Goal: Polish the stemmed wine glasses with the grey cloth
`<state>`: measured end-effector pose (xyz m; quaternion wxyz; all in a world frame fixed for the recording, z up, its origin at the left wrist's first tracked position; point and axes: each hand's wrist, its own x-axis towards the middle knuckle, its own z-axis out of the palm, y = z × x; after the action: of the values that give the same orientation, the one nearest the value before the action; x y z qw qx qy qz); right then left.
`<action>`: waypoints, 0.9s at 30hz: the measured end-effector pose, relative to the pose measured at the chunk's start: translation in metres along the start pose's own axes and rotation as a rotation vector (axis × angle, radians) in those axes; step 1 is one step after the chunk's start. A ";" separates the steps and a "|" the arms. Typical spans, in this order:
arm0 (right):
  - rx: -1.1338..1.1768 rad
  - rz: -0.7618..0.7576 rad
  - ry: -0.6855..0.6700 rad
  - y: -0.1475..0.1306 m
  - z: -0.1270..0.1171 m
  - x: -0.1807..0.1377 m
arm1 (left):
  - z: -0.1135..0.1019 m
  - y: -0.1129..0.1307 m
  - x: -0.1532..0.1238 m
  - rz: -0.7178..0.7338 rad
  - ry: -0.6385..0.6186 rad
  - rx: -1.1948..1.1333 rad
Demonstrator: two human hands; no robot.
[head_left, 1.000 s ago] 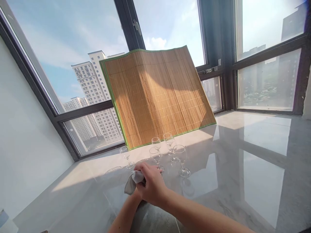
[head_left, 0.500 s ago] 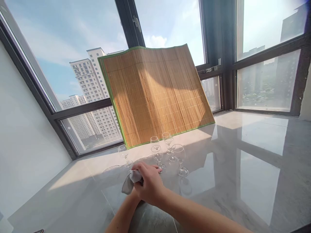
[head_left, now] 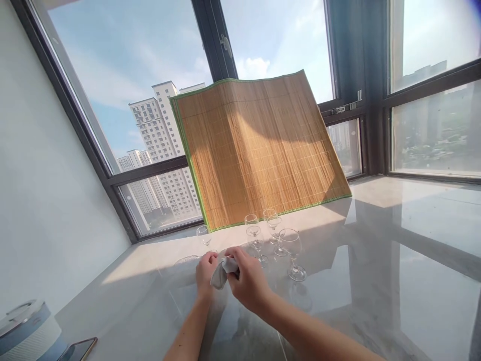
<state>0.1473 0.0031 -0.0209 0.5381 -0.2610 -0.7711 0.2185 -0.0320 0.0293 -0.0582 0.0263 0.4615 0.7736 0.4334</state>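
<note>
My right hand [head_left: 250, 278] is closed on a grey-white cloth [head_left: 220, 275], which hangs out toward the left. Just left of it, my left hand [head_left: 205, 273] has its fingers curled in; whatever they grip is hidden from me. Behind the left hand stands a small stemmed glass [head_left: 204, 235], its foot partly covered by the fingers. Several more clear stemmed glasses are grouped beyond and right of my right hand, the nearest a larger stemmed glass [head_left: 290, 243] standing upright.
A bamboo mat [head_left: 259, 150] with green edging leans against the windows behind the glasses. The glossy grey stone surface [head_left: 361, 321] reflects the window light. At lower left are a blue and white lidded container [head_left: 32, 333] and a dark flat phone-like object [head_left: 78, 350].
My left hand has come out from beneath the right and moved left, apart from it. The cloth stays in my right hand. The view has swung left, bringing the container into sight.
</note>
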 end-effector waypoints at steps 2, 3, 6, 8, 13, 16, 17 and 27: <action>-0.023 0.045 -0.014 0.004 0.001 0.000 | -0.008 -0.008 0.010 -0.043 0.011 0.026; -0.035 0.065 -0.028 0.007 0.002 0.000 | -0.010 -0.012 0.013 -0.051 0.028 0.048; -0.088 0.123 -0.098 0.016 0.005 -0.001 | -0.007 -0.020 0.016 0.000 0.021 0.190; -0.146 0.163 -0.157 0.022 0.007 -0.002 | -0.003 -0.020 0.015 0.034 -0.076 0.340; -0.249 0.212 -0.272 0.031 0.010 -0.005 | 0.001 -0.015 0.008 0.049 -0.284 0.546; -0.287 0.209 -0.313 0.032 0.009 -0.005 | -0.001 -0.014 0.006 0.051 -0.297 0.564; -0.302 0.215 -0.316 0.031 0.008 -0.005 | -0.002 -0.014 0.006 0.056 -0.291 0.564; -0.312 0.362 -0.319 0.032 0.006 0.002 | -0.003 -0.014 0.006 0.085 -0.241 0.587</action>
<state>0.1462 0.0292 -0.0413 0.3155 -0.4366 -0.8111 0.2279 -0.0467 0.0289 -0.0634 -0.0348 0.5293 0.8369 0.1349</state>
